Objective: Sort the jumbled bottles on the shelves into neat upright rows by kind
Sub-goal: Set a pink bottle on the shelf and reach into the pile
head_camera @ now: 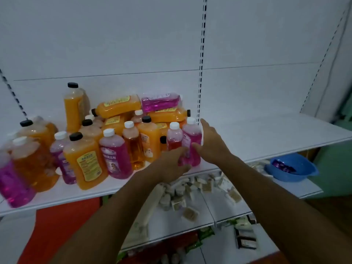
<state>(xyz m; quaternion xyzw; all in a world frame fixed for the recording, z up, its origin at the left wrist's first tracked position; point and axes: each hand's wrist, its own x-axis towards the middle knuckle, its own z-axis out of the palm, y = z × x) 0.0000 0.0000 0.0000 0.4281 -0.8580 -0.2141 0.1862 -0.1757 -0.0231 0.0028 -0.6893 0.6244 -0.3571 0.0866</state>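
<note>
Left hand (172,163) grips the pink bottle (192,143) low, right hand (210,143) flat against its side; pulling it may topple the stacked bottles (141,105) behind at centre frame.

Dim, bluish light, soft shadows, motion blur throughout, and wide-angle bending of straight lines toward the edges.

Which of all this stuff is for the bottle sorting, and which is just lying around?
For the job:
- pink bottle between the left hand and right hand
- small red bottle
- orange bottles
- purple bottles
- top shelf

Just lying about:
- blue bowl
- small packets on the lower shelf
</note>
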